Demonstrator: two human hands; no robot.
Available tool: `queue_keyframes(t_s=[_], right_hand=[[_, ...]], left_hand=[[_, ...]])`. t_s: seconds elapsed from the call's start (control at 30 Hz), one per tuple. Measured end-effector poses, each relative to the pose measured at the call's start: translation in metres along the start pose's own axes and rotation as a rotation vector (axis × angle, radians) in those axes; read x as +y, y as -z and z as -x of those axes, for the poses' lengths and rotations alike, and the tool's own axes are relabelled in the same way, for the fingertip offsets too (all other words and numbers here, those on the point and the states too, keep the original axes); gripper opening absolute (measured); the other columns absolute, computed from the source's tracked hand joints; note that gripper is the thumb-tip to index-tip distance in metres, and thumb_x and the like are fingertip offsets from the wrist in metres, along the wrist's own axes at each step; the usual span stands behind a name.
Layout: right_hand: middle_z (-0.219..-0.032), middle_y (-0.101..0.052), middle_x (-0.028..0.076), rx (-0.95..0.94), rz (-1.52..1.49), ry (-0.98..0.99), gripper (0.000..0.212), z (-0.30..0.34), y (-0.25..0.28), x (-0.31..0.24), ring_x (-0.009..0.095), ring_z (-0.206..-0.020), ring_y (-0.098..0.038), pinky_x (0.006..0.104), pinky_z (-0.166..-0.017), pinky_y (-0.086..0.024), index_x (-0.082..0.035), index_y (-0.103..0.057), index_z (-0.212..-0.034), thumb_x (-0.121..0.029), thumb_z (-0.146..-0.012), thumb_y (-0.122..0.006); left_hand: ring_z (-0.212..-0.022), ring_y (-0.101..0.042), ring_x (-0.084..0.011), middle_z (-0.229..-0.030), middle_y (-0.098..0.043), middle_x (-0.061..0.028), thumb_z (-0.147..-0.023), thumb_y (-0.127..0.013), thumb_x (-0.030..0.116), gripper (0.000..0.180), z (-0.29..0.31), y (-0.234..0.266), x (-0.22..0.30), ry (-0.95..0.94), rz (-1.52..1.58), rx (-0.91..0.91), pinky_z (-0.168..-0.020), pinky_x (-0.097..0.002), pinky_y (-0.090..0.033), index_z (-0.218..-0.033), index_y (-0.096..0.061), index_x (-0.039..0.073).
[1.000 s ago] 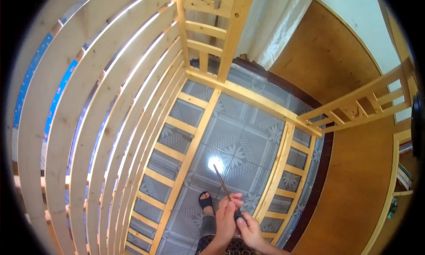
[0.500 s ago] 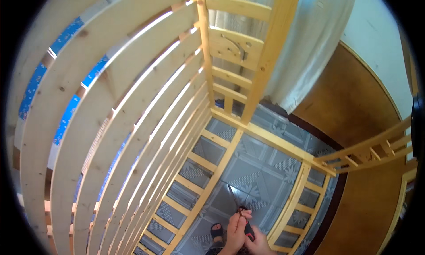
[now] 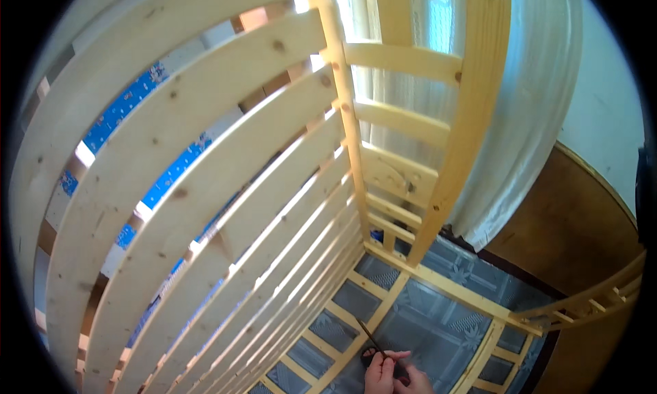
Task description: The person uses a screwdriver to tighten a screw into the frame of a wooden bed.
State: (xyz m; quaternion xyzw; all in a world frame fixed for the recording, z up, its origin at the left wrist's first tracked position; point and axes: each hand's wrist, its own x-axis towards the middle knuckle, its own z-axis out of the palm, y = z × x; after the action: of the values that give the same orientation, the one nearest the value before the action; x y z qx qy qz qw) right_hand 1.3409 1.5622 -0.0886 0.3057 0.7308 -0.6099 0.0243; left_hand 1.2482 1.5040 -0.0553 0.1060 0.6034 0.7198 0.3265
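Low in the view, my left hand (image 3: 378, 375) and my right hand (image 3: 413, 381) are close together. Between them is a screwdriver (image 3: 370, 337), its long thin dark shaft pointing up and to the left. My left fingers are closed near the base of the shaft. The right hand is wrapped about the dark handle, which is mostly hidden by the fingers. Beneath the hands stands a pale wooden bed frame with a ladder-like side rail (image 3: 393, 303) lying over the tiled floor.
A tall panel of wide wooden slats (image 3: 226, 161) fills the left, with blue patterned material (image 3: 126, 100) behind it. An upright post (image 3: 472, 120) with crosspieces rises at the far end. Beyond are a white curtain (image 3: 534, 120), brown wall panelling (image 3: 547, 216) and a curved wooden rail (image 3: 588, 301).
My view has tilted upward, so the slats, post and floor frame sit lower and more to the right. Both hands stay together on the screwdriver, lower in the picture, and its red-and-black handle is less visible.
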Motion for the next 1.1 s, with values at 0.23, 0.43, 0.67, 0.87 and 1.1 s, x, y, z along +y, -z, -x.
queue_keyframes(t_s=[0.23,0.43,0.67,0.87,1.1], right_hand=[[-0.125,-0.048,0.012,0.163,-0.43,0.162,0.045,-0.087,0.0,-0.015,0.021,-0.115,-0.046,0.0322,-0.099,-0.035,-0.004,-0.033,-0.134,-0.005,-0.091,-0.047],[-0.123,-0.048,0.011,0.24,-0.558,0.378,0.039,-0.142,0.037,-0.102,0.021,-0.115,-0.046,0.0332,-0.097,-0.037,-0.001,-0.038,-0.127,-0.004,-0.089,-0.05],[-0.072,-0.052,0.003,0.36,-0.359,0.94,0.027,-0.214,0.123,-0.279,0.01,-0.06,-0.048,0.0258,-0.054,-0.042,0.0,-0.05,-0.11,-0.008,-0.085,-0.055],[-0.065,-0.049,0.001,0.183,-0.547,1.123,0.012,-0.257,0.187,-0.476,0.006,-0.054,-0.044,0.0218,-0.047,-0.036,0.0,-0.049,-0.098,-0.009,-0.09,-0.049],[-0.061,-0.049,0.001,-0.132,-0.653,1.086,0.021,-0.274,0.238,-0.571,0.002,-0.043,-0.04,0.0176,-0.039,-0.031,-0.002,-0.048,-0.09,-0.022,-0.095,-0.047]], left_hand=[[-0.078,-0.051,-0.0116,-0.085,-0.058,-0.0033,-0.096,-0.04,0.015,0.023,-0.088,-0.013,0.051,-0.06,0.051,-0.105,-0.073,-0.0239,-0.042,-0.096,-0.059,0.003],[-0.076,-0.054,-0.0128,-0.084,-0.059,-0.0047,-0.095,-0.041,0.014,0.02,-0.149,-0.033,0.135,-0.153,-0.087,-0.089,-0.07,-0.0252,-0.044,-0.095,-0.059,0.004],[-0.085,-0.057,-0.0333,-0.087,-0.059,-0.0153,-0.087,-0.05,0.01,0.013,-0.226,-0.064,0.317,-0.748,-0.592,-0.114,-0.073,-0.0382,-0.044,-0.095,-0.059,0.004],[-0.095,-0.051,-0.0316,-0.097,-0.056,-0.0167,-0.083,-0.054,0.01,0.016,-0.279,-0.113,0.487,-1.222,-1.176,0.388,-0.084,-0.039,-0.04,-0.094,-0.058,0.0],[-0.105,-0.043,-0.0353,-0.107,-0.05,-0.0194,-0.073,-0.066,0.014,0.025,-0.305,-0.139,0.61,-1.723,-1.519,1.038,-0.087,-0.0431,-0.035,-0.093,-0.057,0.0]])
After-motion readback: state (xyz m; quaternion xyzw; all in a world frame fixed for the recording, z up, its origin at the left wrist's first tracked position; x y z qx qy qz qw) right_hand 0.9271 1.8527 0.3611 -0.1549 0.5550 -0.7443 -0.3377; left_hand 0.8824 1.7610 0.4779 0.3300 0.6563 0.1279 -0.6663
